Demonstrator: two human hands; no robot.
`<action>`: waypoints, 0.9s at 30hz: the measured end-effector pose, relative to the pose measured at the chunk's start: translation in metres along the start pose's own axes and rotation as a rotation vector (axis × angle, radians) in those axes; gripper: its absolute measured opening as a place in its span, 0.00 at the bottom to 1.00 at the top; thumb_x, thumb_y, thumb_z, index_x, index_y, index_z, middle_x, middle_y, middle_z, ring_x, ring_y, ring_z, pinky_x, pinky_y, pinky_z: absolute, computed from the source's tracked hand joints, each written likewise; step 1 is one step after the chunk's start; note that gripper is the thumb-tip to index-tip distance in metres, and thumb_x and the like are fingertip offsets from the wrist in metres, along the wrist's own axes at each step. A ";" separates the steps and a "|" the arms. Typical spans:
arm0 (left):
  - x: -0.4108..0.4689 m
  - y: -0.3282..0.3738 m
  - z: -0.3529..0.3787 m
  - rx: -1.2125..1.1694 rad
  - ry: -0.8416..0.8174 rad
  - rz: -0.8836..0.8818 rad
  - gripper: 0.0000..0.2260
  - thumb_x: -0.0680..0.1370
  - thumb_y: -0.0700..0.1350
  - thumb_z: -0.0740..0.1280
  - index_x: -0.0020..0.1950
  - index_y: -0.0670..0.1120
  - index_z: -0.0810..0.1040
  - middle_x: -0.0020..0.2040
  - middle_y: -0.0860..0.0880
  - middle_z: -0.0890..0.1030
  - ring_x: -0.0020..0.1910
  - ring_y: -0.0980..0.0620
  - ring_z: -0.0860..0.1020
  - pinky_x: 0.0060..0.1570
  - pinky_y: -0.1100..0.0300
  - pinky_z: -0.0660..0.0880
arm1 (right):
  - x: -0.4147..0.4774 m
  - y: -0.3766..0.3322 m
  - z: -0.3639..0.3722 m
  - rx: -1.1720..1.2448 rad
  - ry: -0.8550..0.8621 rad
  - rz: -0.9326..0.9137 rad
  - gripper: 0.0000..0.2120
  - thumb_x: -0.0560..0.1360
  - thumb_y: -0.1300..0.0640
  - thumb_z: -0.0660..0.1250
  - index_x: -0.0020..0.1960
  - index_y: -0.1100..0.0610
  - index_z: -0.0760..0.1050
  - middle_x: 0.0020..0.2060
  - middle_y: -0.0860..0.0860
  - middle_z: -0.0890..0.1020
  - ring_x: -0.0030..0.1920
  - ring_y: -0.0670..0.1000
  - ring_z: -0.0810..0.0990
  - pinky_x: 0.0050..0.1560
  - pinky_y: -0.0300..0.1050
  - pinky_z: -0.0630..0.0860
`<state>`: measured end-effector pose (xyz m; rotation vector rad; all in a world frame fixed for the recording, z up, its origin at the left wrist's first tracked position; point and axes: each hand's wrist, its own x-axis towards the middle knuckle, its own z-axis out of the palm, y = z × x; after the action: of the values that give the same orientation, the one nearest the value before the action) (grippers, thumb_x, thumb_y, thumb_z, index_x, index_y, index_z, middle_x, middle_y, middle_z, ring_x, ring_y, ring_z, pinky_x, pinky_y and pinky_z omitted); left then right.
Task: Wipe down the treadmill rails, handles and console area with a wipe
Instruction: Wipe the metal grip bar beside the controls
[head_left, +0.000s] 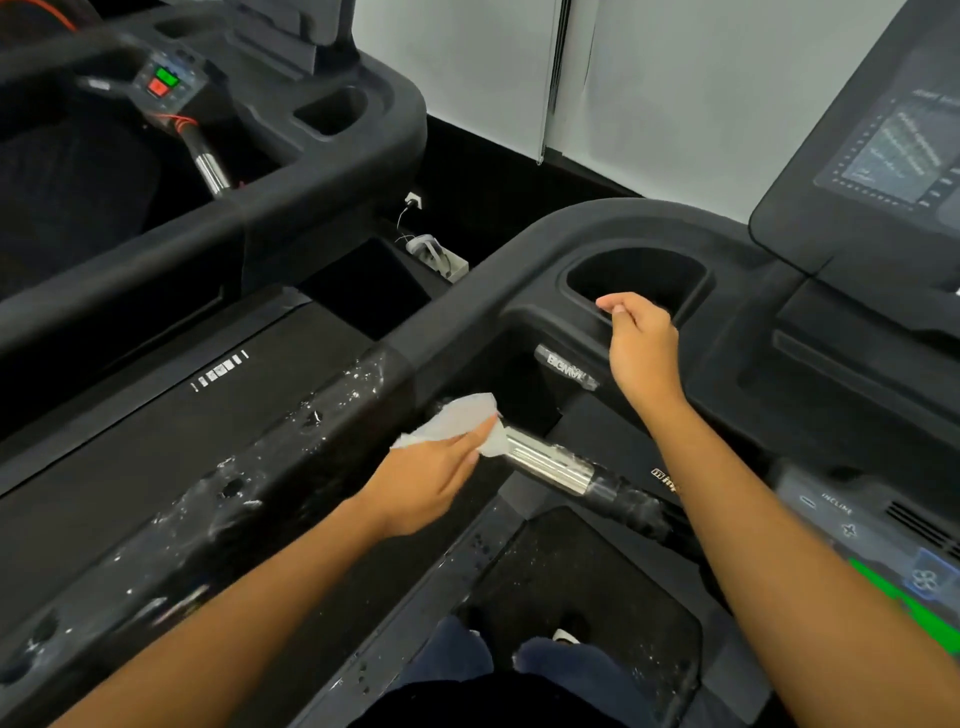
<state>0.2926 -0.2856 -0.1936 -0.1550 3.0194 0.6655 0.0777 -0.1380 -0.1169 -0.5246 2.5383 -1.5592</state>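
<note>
White wipe (460, 421) is sitting bunched at the near end of the chrome handle (548, 464), where the metal meets the black housing of the treadmill. The left hand (431, 480) is holding the wipe there, its fingers lying fairly straight over the cloth while the thumb is closing on it from below, pressing it onto the handle. The right hand (641, 345) is hovering at the front rim of the cup holder (571, 275), its fingers curling inward with the thumb tip meeting the forefinger. Nothing is showing between them, and I cannot tell whether the knuckles are touching the rim.

Left of the handle, the black side rail (249, 499) is running diagonally toward the lower left corner, and it is glistening with scattered droplets and streaks of liquid. Past the right forearm, a control panel (852, 525) is showing an incline label and a bright green strip. The console screen (893, 156) is leaning back at the upper right, dark with faint text.

Below the arms, the belt (597, 582) is carrying the person's feet (563, 657) in dark footwear. A second treadmill (322, 171) is standing to the left, its red and green buttons (162, 83) sitting above a chrome grip of its own. A pale wall (675, 78) is filling the background.
</note>
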 end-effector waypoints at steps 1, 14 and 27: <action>0.001 0.000 -0.003 -0.017 -0.003 -0.021 0.26 0.81 0.58 0.42 0.78 0.54 0.56 0.72 0.53 0.70 0.69 0.53 0.70 0.65 0.53 0.69 | -0.001 0.001 -0.001 -0.014 -0.002 -0.007 0.16 0.82 0.61 0.53 0.60 0.58 0.78 0.50 0.63 0.81 0.52 0.62 0.77 0.47 0.41 0.71; 0.060 0.007 0.006 0.035 0.191 0.027 0.14 0.83 0.47 0.52 0.51 0.46 0.76 0.49 0.49 0.80 0.50 0.50 0.78 0.52 0.57 0.74 | 0.010 0.021 -0.006 -0.433 -0.015 -0.050 0.16 0.82 0.50 0.52 0.55 0.54 0.77 0.40 0.51 0.80 0.46 0.56 0.77 0.46 0.48 0.72; 0.084 0.020 -0.006 0.205 0.019 -0.178 0.11 0.81 0.43 0.55 0.49 0.43 0.76 0.46 0.45 0.80 0.46 0.45 0.79 0.41 0.52 0.74 | 0.006 0.019 -0.005 -0.471 -0.007 -0.085 0.17 0.82 0.49 0.52 0.52 0.55 0.77 0.39 0.52 0.80 0.43 0.53 0.76 0.43 0.48 0.71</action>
<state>0.2070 -0.2773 -0.1851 -0.4168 3.0184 0.3404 0.0661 -0.1279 -0.1312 -0.6890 2.9146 -0.9645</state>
